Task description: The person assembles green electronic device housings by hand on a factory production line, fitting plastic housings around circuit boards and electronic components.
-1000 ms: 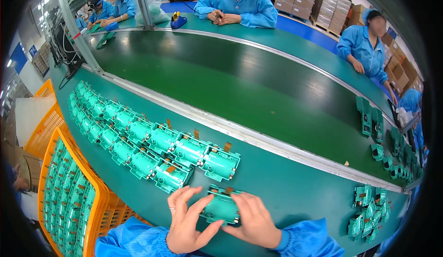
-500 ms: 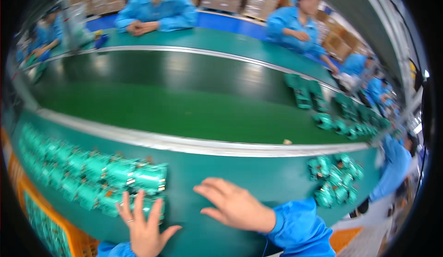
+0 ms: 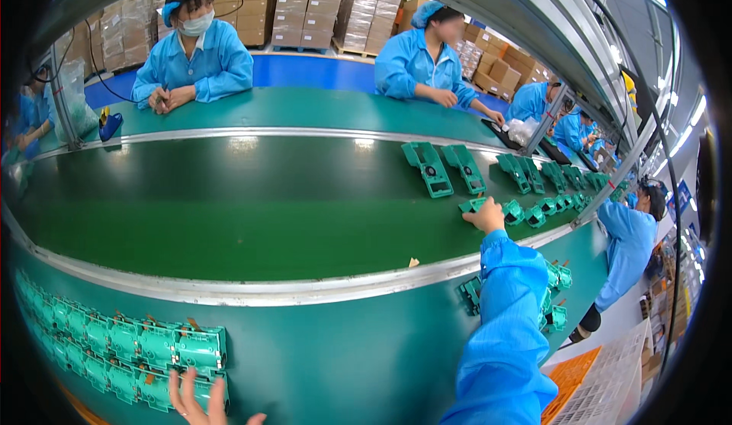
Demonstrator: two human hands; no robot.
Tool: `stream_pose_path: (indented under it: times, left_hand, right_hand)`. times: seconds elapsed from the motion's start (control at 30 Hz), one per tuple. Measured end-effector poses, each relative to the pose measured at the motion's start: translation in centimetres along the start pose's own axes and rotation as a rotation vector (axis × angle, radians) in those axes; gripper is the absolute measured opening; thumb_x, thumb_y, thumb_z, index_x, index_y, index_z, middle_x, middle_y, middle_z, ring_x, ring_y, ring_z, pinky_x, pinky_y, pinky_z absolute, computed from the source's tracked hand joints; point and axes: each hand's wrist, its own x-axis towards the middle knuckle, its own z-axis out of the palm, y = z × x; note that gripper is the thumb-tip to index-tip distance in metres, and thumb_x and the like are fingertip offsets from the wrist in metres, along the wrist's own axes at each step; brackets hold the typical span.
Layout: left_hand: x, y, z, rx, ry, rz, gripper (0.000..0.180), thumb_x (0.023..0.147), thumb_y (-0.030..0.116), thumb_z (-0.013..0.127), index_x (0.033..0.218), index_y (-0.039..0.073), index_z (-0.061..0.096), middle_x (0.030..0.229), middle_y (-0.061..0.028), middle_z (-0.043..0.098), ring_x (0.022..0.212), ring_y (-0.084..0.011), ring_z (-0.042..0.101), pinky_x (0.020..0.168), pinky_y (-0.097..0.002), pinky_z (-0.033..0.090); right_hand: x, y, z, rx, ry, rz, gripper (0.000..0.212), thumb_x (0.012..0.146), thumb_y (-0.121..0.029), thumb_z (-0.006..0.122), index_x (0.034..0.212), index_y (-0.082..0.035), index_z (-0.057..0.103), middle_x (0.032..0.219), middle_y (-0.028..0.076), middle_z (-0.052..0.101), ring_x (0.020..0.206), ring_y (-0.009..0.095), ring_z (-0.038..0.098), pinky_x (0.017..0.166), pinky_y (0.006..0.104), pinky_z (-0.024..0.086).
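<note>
My right arm reaches out over the green conveyor belt. My right hand (image 3: 486, 217) has its fingers closed on a small green plastic housing (image 3: 471, 205), the nearest of a line of similar parts. Down at the lower left, my left hand (image 3: 200, 404) is open, fingers spread, beside the end of two rows of green plastic housings (image 3: 200, 349). Those housings stand side by side on the near worktop (image 3: 328, 349), with small copper-coloured strips on top. A few more green parts (image 3: 560, 276) lie on the worktop at the right, partly hidden by my sleeve.
Flat green panels (image 3: 428, 169) lie on the belt beyond my right hand. A metal rail (image 3: 305, 291) divides belt from worktop. Co-workers in blue sit across the line; one person (image 3: 629, 234) is at the right. An orange crate (image 3: 572, 379) stands at the lower right.
My right hand has moved from above the near worktop, forward and right, to the green housing on the belt. My left hand sits lower in the picture. The whole view has shifted.
</note>
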Motion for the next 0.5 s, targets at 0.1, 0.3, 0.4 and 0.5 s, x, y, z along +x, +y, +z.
stream_pose_path:
  times: [0.1,0.3,0.4,0.5]
  left_hand:
    - [0.6,1.0,0.7,-0.165,-0.041,0.088,0.06,0.062,0.013,0.069,0.116,0.006,0.045,0.121,-0.0231,0.033,0.113,-0.0435,0.027,0.092,-0.0521,0.025]
    - [2.1,2.4,2.6,-0.289,-0.13,0.201,0.053,0.065,0.012,0.067,0.113,0.006,0.047,0.12,-0.021,0.036,0.111,-0.0436,0.029,0.091,-0.0509,0.026]
    - [2.3,2.6,3.3,-0.323,-0.157,0.22,0.051,0.066,0.012,0.066,0.113,0.006,0.047,0.12,-0.0196,0.036,0.111,-0.0433,0.029,0.091,-0.0511,0.026]
    - [2.5,2.6,3.7,-0.36,-0.176,0.261,0.05,0.067,0.012,0.065,0.113,0.006,0.047,0.119,-0.018,0.038,0.111,-0.0426,0.03,0.091,-0.0496,0.027]
  right_hand:
    - [1.2,0.5,1.4,0.014,-0.002,0.073,0.094,0.057,-0.033,0.076,0.127,-0.002,0.023,0.123,0.022,0.035,0.11,0.04,0.039,0.089,0.0409,0.038]
    - [5.4,2.9,4.3,0.149,-0.06,0.023,0.094,0.057,-0.032,0.075,0.126,0.002,0.02,0.122,0.022,0.038,0.11,0.037,0.04,0.091,0.0434,0.036]
    - [4.6,1.4,3.7,0.038,-0.009,0.008,0.088,0.053,-0.033,0.075,0.119,0.002,0.028,0.109,0.022,0.047,0.102,0.035,0.046,0.086,0.0441,0.036]
    - [2.2,-0.9,1.1,-0.058,0.135,-0.093,0.08,0.05,-0.04,0.071,0.11,0.003,0.039,0.099,0.024,0.052,0.096,0.035,0.049,0.081,0.0432,0.037]
